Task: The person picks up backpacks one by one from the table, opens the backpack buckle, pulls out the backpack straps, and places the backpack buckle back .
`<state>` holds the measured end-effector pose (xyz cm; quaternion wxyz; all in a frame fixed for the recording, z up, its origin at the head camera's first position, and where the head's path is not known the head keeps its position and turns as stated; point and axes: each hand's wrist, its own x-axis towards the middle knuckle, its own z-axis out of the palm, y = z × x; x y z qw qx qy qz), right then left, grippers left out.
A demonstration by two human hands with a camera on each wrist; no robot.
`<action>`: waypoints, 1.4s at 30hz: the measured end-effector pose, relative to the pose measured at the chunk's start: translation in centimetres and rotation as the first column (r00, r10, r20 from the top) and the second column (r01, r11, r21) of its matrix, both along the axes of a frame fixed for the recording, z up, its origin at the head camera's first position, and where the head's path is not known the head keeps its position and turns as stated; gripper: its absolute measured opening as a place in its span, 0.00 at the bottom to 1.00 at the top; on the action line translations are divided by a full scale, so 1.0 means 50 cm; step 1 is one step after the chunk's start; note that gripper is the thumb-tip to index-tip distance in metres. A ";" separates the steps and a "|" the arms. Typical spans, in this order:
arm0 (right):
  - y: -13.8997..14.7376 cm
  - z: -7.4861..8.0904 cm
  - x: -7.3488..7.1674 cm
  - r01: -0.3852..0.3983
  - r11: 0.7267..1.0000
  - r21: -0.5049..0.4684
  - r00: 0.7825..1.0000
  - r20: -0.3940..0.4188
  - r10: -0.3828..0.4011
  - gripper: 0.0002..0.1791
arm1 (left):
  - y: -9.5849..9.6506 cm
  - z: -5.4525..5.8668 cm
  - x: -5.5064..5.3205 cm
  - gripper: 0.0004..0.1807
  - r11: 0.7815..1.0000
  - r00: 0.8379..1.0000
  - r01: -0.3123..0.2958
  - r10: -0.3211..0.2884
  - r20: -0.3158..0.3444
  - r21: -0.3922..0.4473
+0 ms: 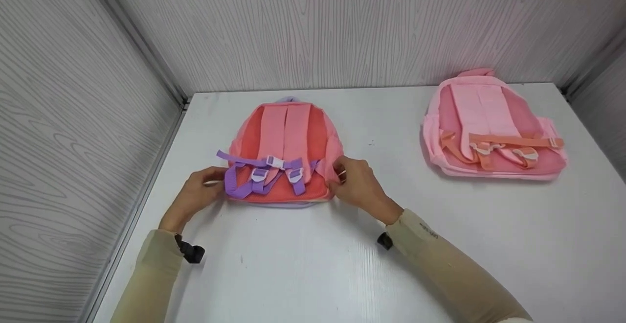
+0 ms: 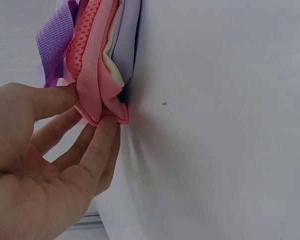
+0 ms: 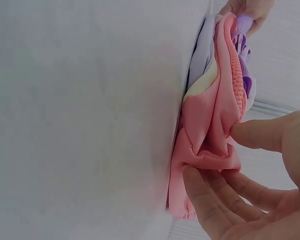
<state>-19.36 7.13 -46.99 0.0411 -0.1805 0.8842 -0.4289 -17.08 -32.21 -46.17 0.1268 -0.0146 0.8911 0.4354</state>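
Note:
A coral-pink backpack (image 1: pixel 320 127) with purple straps and white buckles lies on the table, its strap side up. At its lower left corner my left hand (image 1: pixel 199 193) pinches the pink fabric between thumb and fingers, as the left wrist view shows. My right hand (image 1: pixel 361 181) holds the lower right side; in the right wrist view the thumb and fingers grip a fold of the pink fabric (image 3: pixel 210 117). A lavender and cream layer (image 2: pixel 125 45) shows along the bag's underside. The bag's front is hidden against the table.
To the right on the white table (image 1: pixel 313 264) lies a second, light pink backpack (image 1: pixel 481 103) with orange straps, also strap side up. Grey wood-grain panels (image 1: pixel 313 29) rise at the back, left and right. Black wrist cameras (image 1: pixel 193 252) sit under both sleeves.

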 end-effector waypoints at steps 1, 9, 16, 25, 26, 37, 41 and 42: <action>0.004 0.000 0.001 0.001 1.000 0.002 1.000 0.001 -0.001 0.14 | 0.003 -0.001 0.001 0.25 1.000 1.000 0.003 -0.003 -0.001 0.003; 0.033 -0.005 0.006 0.023 1.000 -0.012 1.000 0.017 -0.022 0.13 | 0.028 -0.002 0.003 0.25 1.000 1.000 0.008 -0.008 -0.014 -0.023; 0.055 -0.005 0.009 0.033 0.999 -0.017 0.999 0.017 -0.033 0.13 | 0.044 -0.004 0.004 0.24 1.000 1.000 0.019 -0.019 -0.012 0.007; 0.088 -0.005 0.012 0.040 0.998 -0.051 0.999 -0.002 -0.040 0.12 | 0.069 -0.009 -0.001 0.23 0.999 0.998 0.046 -0.045 -0.047 0.010; 0.091 -0.005 0.012 0.040 0.998 -0.052 0.999 0.001 -0.040 0.12 | 0.072 -0.008 -0.002 0.23 0.999 0.998 0.047 -0.046 -0.048 0.008; 0.134 -0.003 0.015 0.062 0.997 -0.050 0.998 0.018 -0.062 0.12 | 0.111 -0.010 -0.009 0.22 0.997 0.995 0.078 -0.077 -0.068 0.019; 0.150 -0.003 0.019 0.071 0.997 -0.025 0.997 0.020 -0.071 0.12 | 0.126 -0.010 -0.008 0.22 0.997 0.995 0.080 -0.079 -0.059 0.012; 0.153 -0.003 0.020 0.073 0.997 -0.022 0.997 0.021 -0.073 0.12 | 0.130 -0.010 -0.008 0.22 0.997 0.995 0.080 -0.079 -0.058 0.011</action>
